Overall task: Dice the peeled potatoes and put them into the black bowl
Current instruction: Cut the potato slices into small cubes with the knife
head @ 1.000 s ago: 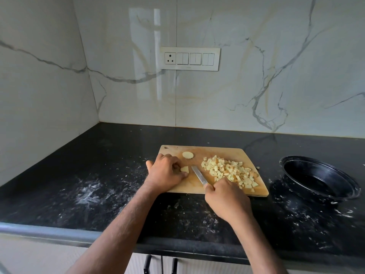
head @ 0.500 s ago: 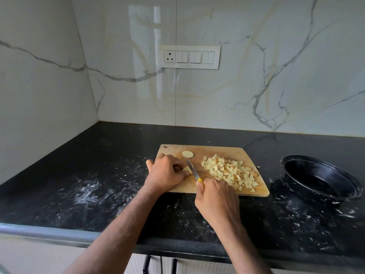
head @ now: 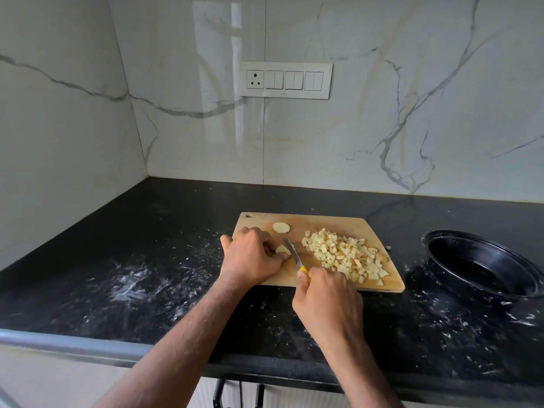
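Observation:
A wooden cutting board (head: 329, 223) lies on the black counter. My left hand (head: 251, 256) holds a small potato piece (head: 282, 248) down on the board's left part. My right hand (head: 326, 301) grips a knife (head: 293, 251) by its yellow handle, the blade set against the right side of that piece. A round potato slice (head: 281, 227) lies near the board's far edge. A heap of diced potato (head: 344, 256) covers the board's right half. The black bowl (head: 482, 265) stands to the right of the board, nothing visible inside it.
The black counter (head: 147, 275) is smeared with white starch marks left of the board and around the bowl. One stray potato bit (head: 388, 247) lies between board and bowl. Marble walls close off the back and left; a switch plate (head: 285, 80) is on the back wall.
The knife blade has shifted left, from the gap beside the diced heap to right against the potato piece under my left hand. My right hand followed it leftwards.

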`<action>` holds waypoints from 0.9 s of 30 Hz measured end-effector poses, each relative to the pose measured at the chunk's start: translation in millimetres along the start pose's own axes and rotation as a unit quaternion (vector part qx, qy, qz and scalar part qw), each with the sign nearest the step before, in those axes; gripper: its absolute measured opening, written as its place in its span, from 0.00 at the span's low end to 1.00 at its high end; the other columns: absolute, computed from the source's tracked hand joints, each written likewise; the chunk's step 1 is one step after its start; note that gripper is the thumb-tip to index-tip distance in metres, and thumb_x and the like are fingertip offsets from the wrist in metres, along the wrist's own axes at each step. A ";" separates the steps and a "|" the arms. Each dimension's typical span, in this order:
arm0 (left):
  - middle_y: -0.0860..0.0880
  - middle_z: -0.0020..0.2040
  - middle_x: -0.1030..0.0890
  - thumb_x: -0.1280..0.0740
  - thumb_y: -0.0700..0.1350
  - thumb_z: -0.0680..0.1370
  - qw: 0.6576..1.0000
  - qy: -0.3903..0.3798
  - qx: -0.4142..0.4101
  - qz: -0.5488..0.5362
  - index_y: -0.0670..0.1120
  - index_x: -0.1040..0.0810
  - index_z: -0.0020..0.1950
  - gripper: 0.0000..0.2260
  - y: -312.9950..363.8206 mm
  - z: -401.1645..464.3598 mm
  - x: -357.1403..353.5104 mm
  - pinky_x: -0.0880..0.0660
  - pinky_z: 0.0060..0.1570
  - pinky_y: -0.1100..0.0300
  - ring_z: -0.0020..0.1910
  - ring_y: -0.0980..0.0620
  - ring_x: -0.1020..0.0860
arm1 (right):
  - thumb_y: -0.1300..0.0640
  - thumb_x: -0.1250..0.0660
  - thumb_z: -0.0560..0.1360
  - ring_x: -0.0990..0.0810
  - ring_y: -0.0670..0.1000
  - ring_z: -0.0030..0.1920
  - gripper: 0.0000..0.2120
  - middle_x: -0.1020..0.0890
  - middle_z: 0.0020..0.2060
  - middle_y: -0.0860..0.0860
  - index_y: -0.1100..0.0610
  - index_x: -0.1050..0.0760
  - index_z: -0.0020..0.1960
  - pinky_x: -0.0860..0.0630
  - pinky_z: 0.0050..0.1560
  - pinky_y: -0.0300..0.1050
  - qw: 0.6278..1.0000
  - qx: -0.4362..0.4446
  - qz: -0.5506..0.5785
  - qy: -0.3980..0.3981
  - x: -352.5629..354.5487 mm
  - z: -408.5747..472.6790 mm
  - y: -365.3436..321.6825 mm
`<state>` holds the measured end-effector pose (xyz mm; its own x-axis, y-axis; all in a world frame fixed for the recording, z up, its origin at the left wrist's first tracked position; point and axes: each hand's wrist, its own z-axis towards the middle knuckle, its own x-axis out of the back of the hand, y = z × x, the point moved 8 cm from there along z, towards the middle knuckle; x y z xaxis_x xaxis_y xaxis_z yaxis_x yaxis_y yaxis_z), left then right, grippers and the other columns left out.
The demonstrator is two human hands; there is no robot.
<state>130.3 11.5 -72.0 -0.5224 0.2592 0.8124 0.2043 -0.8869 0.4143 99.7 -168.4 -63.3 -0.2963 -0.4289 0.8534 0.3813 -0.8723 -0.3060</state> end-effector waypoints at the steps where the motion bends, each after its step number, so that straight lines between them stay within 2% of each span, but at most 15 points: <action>1: 0.59 0.43 0.21 0.29 0.61 0.70 1.000 -0.003 -0.001 0.003 0.55 0.19 0.42 0.11 0.2 -0.1 -0.8 0.37 0.57 0.47 0.50 0.55 0.25 | 0.45 0.44 0.83 0.32 0.46 0.31 0.16 0.28 0.33 0.45 0.52 0.22 0.48 0.45 0.26 0.35 1.000 -0.002 0.002 0.000 0.7 -0.5 0.4; 6: 0.59 0.47 0.21 0.30 0.61 0.72 1.000 -0.016 -0.013 0.011 0.56 0.17 0.47 0.11 3.2 -1.1 -2.8 0.39 0.56 0.48 0.52 0.55 0.26 | 0.44 0.43 0.83 0.31 0.46 0.31 0.16 0.27 0.34 0.45 0.52 0.22 0.47 0.44 0.27 0.34 1.000 0.003 0.007 -0.008 0.6 -1.0 -0.4; 15: 0.61 0.49 0.22 0.28 0.59 0.74 1.000 -0.023 -0.016 -0.008 0.56 0.17 0.50 0.10 3.1 -1.1 -3.4 0.38 0.59 0.46 0.53 0.56 0.27 | 0.44 0.42 0.82 0.26 0.49 0.33 0.16 0.21 0.35 0.48 0.52 0.21 0.46 0.29 0.32 0.41 1.000 0.010 0.009 -0.015 -4.5 0.3 -0.7; 22: 0.61 0.49 0.23 0.28 0.57 0.75 0.999 -0.035 -0.018 -0.024 0.56 0.17 0.51 0.09 3.5 0.6 -5.7 0.37 0.60 0.45 0.52 0.57 0.27 | 0.46 0.42 0.82 0.28 0.50 0.34 0.15 0.24 0.35 0.48 0.54 0.22 0.47 0.33 0.35 0.42 1.000 0.019 -0.001 -0.014 -5.0 2.1 -7.1; 27: 0.61 0.45 0.24 0.27 0.56 0.74 0.998 -0.034 -0.012 -0.044 0.56 0.18 0.47 0.06 0.6 1.2 -7.1 0.38 0.56 0.48 0.50 0.58 0.27 | 0.48 0.40 0.82 0.26 0.50 0.38 0.13 0.26 0.37 0.48 0.55 0.22 0.49 0.32 0.37 0.43 0.999 0.024 0.003 -0.034 -8.5 10.6 -11.8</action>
<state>135.2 9.6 -77.0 -0.4793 0.3615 0.7997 0.1395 -0.8683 0.4761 107.0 -152.0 -62.5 -0.2350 -0.4150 0.8789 0.4239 -0.8575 -0.2915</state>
